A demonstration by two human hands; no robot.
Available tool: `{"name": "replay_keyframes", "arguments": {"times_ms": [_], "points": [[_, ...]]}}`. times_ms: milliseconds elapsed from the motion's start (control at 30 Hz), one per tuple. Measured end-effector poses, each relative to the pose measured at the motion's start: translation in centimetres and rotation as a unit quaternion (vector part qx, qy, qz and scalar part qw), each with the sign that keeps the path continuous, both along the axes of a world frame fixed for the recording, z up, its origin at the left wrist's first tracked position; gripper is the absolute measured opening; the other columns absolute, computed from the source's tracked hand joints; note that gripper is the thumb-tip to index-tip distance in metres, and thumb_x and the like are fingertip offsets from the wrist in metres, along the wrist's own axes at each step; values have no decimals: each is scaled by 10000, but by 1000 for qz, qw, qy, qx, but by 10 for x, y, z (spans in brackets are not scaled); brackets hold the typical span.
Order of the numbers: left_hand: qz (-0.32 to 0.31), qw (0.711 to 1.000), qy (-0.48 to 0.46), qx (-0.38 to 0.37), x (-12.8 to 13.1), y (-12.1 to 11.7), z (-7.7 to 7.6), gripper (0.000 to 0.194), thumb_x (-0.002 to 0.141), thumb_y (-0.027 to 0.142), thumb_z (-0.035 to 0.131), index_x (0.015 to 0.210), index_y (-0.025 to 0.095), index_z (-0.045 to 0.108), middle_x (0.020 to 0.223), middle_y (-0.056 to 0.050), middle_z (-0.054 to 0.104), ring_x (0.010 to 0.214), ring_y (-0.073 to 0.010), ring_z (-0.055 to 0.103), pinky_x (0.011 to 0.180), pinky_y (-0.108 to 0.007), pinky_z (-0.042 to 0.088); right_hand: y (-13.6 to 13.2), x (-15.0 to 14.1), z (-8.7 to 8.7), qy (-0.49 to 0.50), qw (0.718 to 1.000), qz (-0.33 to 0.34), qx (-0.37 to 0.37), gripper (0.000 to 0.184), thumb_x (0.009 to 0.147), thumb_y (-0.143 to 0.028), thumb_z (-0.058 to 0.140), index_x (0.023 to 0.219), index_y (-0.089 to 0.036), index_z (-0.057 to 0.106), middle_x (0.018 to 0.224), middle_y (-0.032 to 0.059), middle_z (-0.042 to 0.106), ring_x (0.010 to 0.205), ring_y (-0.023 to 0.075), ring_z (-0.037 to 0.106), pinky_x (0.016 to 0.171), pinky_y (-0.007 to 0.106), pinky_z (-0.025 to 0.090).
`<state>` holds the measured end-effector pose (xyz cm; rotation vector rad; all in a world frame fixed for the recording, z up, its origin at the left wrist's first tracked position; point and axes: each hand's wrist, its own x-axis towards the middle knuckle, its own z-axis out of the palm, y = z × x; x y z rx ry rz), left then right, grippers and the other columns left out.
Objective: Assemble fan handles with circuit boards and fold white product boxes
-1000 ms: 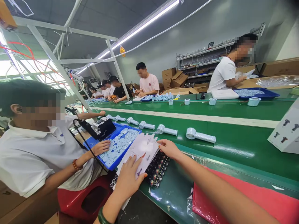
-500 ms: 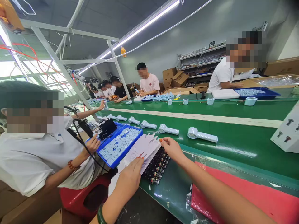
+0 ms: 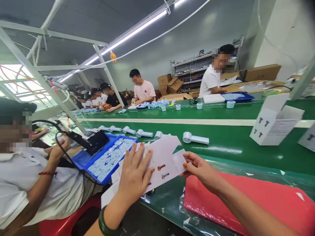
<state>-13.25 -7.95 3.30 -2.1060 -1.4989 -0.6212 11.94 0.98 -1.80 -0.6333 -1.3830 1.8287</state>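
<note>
A flattened white carton (image 3: 169, 157), printed with small pictures of a red and a grey device, lies tilted over a pile of similar flat cartons (image 3: 108, 193). My left hand (image 3: 135, 170) rests on it with the fingers spread. At its right end, my right hand (image 3: 199, 168) pinches a flap between thumb and fingers. The cartons hide most of what lies beneath them at the bench edge. A green bangle circles my left wrist.
Red plastic sheeting (image 3: 236, 200) covers the near bench on the right. Pale-blue handheld devices (image 3: 197, 139) line the green belt. An opened white box (image 3: 273, 127) stands upright. Left, a co-worker (image 3: 49, 183) sits by a blue tray of parts (image 3: 108, 173).
The view has swung right. My right hand has taken hold of the top carton's flap, and its printed face now shows. My left hand's fingers have spread across it.
</note>
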Motion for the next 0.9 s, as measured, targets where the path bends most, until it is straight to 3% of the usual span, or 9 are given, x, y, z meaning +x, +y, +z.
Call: {"name": "replay_keyframes", "arguments": {"times_ms": [100, 200, 333, 433, 533, 667, 733, 833, 900], "points": [[-32, 998, -48, -29, 22, 39, 13, 466, 997, 382, 470, 1424, 197, 497, 1139, -130, 651, 1101, -285, 615, 913, -432, 513, -21, 33, -1, 9, 998, -43, 41, 204, 814, -344, 704, 963, -243, 608, 882, -2, 671, 757, 157, 651, 680, 278, 523], [-153, 984, -64, -71, 56, 69, 16, 441, 1002, 425, 461, 1369, 200, 553, 825, -39, 594, 747, -179, 580, 650, -295, 458, -37, 60, -13, -15, 997, -70, 12, 186, 794, -313, 698, 940, -228, 621, 798, -14, 651, 686, 147, 633, 633, 268, 495], [-255, 964, 11, -80, 104, 81, 19, 608, 915, 613, 530, 1361, 201, 562, 867, -63, 597, 755, -211, 555, 648, -325, 416, -44, 94, -34, -53, 991, -114, -40, 238, 737, -367, 721, 850, -183, 622, 722, 5, 671, 617, 156, 642, 572, 253, 457], [-288, 945, 15, -154, 131, 79, 15, 943, 722, 833, 572, 1395, 175, 512, 969, -102, 612, 817, -255, 581, 691, -372, 463, -48, 118, -42, -51, 980, -184, -61, 318, 685, -433, 751, 842, -188, 622, 760, 14, 699, 638, 167, 649, 599, 270, 497], [-298, 928, 10, -222, 146, 76, 6, 1150, 583, 892, 619, 1464, 183, 413, 1115, -143, 607, 943, -310, 598, 808, -449, 504, -54, 133, -45, -54, 975, -197, -86, 297, 709, -435, 737, 838, -181, 653, 720, 14, 701, 564, 152, 610, 554, 269, 487], [-294, 914, 17, -279, 157, 65, -10, 1245, 539, 808, 749, 1516, 176, 307, 1232, -190, 580, 1048, -367, 586, 893, -525, 506, -54, 138, -47, -52, 970, -207, -116, 326, 709, -439, 741, 886, -170, 694, 706, 24, 706, 544, 172, 609, 520, 282, 476], [-306, 904, 40, -296, 161, 58, -19, 1142, 592, 619, 848, 1505, 177, 323, 1266, -200, 579, 1088, -391, 575, 933, -565, 488, -48, 139, -46, -48, 959, -254, -120, 405, 668, -454, 770, 943, -166, 696, 748, 34, 716, 611, 192, 635, 555, 289, 495], [-304, 898, 20, -317, 164, 54, -25, 859, 739, 234, 752, 1493, 214, 339, 1287, -179, 594, 1096, -367, 594, 936, -553, 497, -41, 144, -36, -36, 944, -302, -130, 532, 714, -540, 724, 1083, -159, 674, 840, 65, 726, 692, 221, 665, 598, 313, 526], [-279, 904, -60, -320, 162, 58, -21, 842, 765, 162, 691, 1509, 251, 305, 1332, -158, 571, 1131, -339, 591, 957, -528, 499, -44, 146, -22, -11, 941, -328, -89, 571, 844, -596, 598, 1238, -182, 613, 1006, 91, 723, 773, 229, 688, 695, 360, 568]]}}
